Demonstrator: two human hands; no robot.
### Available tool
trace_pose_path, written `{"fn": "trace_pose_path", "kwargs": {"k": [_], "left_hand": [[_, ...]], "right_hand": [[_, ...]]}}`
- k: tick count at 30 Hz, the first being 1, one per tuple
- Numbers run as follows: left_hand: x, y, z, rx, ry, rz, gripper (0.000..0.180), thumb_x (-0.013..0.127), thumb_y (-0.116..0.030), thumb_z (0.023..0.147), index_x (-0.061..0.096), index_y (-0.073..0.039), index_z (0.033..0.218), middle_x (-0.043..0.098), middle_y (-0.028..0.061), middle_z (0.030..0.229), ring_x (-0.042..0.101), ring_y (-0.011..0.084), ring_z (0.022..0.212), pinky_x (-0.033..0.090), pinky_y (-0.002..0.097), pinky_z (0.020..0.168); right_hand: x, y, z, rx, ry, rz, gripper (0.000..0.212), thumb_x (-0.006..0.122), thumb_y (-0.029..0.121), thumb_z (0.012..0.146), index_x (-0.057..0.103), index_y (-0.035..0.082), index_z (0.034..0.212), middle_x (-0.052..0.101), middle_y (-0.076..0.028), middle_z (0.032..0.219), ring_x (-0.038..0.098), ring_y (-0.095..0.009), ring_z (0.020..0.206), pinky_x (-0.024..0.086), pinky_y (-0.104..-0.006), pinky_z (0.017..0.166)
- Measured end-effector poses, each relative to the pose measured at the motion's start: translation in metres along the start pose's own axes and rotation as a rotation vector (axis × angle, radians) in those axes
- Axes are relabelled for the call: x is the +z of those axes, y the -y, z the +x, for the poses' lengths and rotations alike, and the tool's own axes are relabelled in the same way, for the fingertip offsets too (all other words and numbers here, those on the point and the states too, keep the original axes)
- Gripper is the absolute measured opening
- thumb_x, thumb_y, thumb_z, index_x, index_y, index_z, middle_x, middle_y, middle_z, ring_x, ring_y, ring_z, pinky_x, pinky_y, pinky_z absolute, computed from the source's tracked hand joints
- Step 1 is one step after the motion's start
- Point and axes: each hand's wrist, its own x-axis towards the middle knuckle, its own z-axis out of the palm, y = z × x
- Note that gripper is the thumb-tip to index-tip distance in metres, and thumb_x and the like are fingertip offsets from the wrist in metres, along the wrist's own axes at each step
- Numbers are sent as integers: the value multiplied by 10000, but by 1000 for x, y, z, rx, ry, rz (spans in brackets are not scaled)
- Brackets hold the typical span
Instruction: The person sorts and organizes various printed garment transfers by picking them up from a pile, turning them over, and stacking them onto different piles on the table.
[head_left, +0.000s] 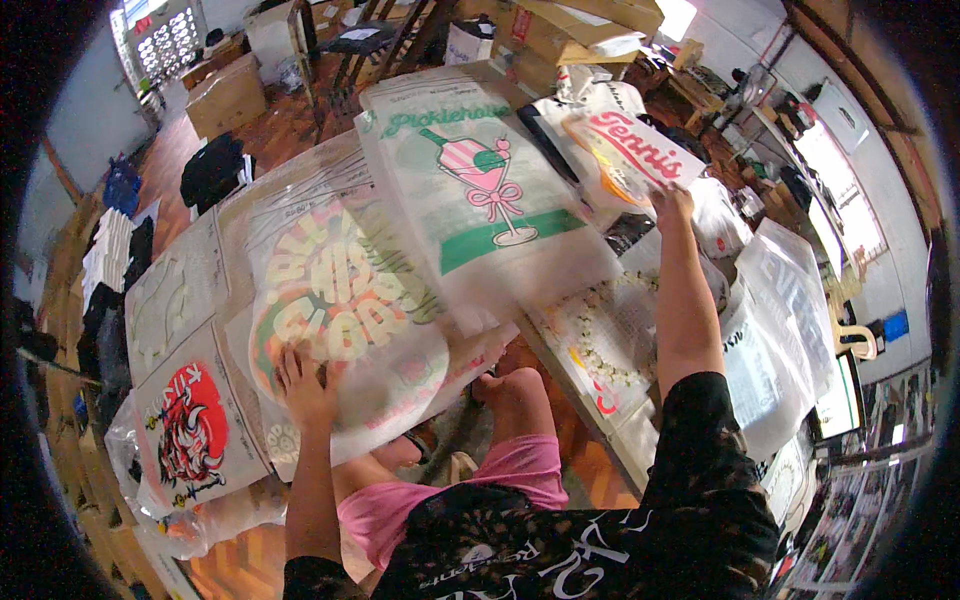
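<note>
My left hand [306,388] lies with fingers spread on a translucent sheet [350,270] printed with rounded orange, cream and green lettering. My right hand [674,203], arm stretched out to the far right, is closed on the near edge of a printed sheet [640,142] with red script lettering. Between the hands lies a large translucent sheet [480,190] with a pink cocktail glass and a green band, overlapping the sheet under my left hand. At the left is a sheet with a red disc and a black-and-white figure [190,430].
Clear plastic sleeves [770,340] lie right of my right arm. Below that arm is a sheet with a floral ring [610,340]. Cardboard boxes [570,35] stand at the back, another box [226,95] at the far left. Folded black clothing [212,172] sits beyond the left sheets.
</note>
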Motion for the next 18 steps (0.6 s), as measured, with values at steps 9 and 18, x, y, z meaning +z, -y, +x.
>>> {"fn": "trace_pose_path", "kwargs": {"k": [9,18], "left_hand": [[-6,17,-5,-49,5,-28,648,517,-507,822,427,-80,1301,330,173,1395,277,338,1308,200,493,1066],[-4,17,-6,-70,-44,-78,611,519,-439,835,417,-32,1280,340,167,1389,301,339,1296,204,480,1077]], "right_hand": [[70,56,-24,-143,-105,-410,579,623,329,814,445,-49,1215,542,-189,1147,541,-251,1006,442,-369,825],[94,334,-272,-196,1070,780,352,464,228,902,502,-36,1131,538,-183,1133,564,-245,986,435,-367,864]]}}
